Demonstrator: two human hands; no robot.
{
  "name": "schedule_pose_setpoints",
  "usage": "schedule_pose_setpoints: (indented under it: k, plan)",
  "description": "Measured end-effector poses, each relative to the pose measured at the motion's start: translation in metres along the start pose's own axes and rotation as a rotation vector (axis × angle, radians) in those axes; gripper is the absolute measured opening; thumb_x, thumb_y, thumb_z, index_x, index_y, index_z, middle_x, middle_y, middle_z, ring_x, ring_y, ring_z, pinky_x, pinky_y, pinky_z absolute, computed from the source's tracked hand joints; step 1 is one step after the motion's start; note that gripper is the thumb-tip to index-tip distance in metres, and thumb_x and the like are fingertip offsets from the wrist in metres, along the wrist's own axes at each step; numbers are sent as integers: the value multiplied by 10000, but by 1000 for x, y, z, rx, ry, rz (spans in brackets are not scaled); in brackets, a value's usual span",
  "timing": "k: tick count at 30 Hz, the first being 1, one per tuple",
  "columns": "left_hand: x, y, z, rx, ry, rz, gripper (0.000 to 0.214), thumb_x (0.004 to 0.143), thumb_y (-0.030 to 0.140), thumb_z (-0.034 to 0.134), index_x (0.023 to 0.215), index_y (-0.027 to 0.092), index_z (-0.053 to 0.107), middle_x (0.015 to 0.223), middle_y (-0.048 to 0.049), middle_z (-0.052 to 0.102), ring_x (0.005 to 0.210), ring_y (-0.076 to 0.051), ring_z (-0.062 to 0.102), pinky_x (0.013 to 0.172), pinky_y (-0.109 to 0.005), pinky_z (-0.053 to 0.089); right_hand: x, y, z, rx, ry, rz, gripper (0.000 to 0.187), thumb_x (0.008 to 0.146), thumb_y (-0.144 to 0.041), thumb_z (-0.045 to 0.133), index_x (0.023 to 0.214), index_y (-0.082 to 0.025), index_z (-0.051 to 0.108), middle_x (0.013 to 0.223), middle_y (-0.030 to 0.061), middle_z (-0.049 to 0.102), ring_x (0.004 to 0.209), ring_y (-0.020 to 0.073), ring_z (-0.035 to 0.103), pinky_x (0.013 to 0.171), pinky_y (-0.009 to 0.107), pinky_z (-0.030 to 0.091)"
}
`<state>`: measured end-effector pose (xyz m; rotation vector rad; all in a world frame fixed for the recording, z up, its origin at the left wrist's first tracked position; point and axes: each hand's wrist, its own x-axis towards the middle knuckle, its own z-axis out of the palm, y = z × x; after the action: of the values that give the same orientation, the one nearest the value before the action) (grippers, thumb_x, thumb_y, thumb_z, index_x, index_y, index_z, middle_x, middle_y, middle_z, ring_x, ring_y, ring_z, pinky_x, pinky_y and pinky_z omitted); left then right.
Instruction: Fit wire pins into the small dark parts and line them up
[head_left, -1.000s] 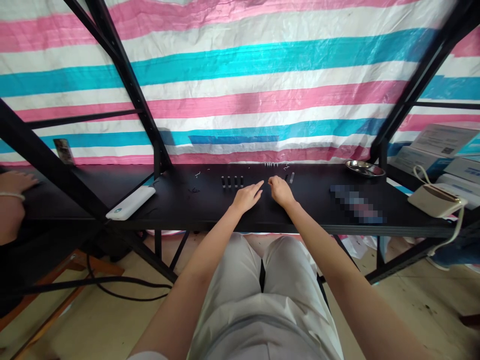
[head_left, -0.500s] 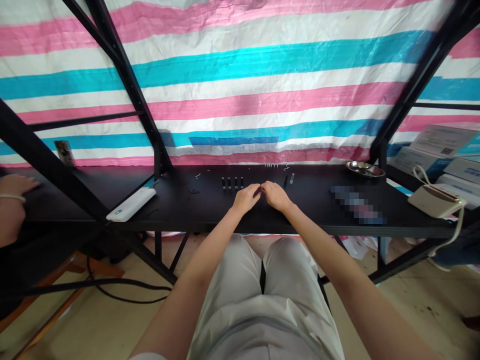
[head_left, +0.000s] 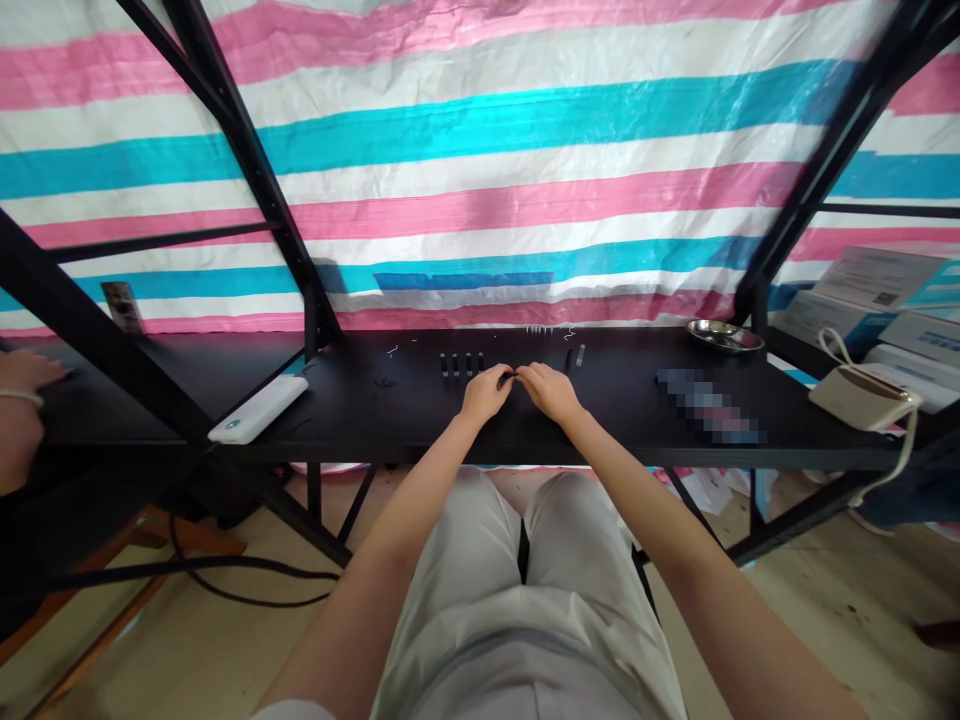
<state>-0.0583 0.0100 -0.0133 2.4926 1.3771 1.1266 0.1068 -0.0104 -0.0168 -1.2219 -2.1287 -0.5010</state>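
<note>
Fingertips nearly meeting, my left hand and my right hand are over the middle of the black table. Both are closed in a pinch. A small dark piece shows between the fingertips, too small to name. Just beyond my left hand stands a row of several small dark cylinders with pale tops. Past my right hand are a dark cylinder and a paler, clear-looking one.
Small white pieces line the back edge. Black scraps lie left. A long white case, a metal dish, a blurred-out item and a cream bag are around. Another person's hand rests far left.
My fingertips have shifted slightly, and the small dark piece between them shows more plainly. The whole view has slid a little; the things on the table have stayed put.
</note>
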Motion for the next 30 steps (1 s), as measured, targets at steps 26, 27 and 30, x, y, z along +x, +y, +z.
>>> schedule_pose_setpoints:
  k: [26,27,30]
  plan:
    - [1,-1,-5,-195,54,-96,113,907,248,362,990,220,433,875,-13,694,612,-121,629,609,-231,430,-2,11,8,338,46,129,305,922,-249,312,1109,-199,549,1051,81,630,962,178,592,850,322,467]
    - [0,0,-5,-199,54,-84,118,906,251,363,995,220,434,882,-14,692,612,-119,628,610,-230,430,-2,11,7,334,40,120,306,925,-250,311,1108,-202,551,1053,77,630,961,175,592,850,314,467]
    - [-1,0,-5,-196,46,-60,134,905,255,360,1011,221,435,902,-15,684,607,-111,620,614,-227,432,-2,9,6,324,22,98,310,929,-248,306,1113,-206,552,1055,69,629,961,170,593,841,297,468]
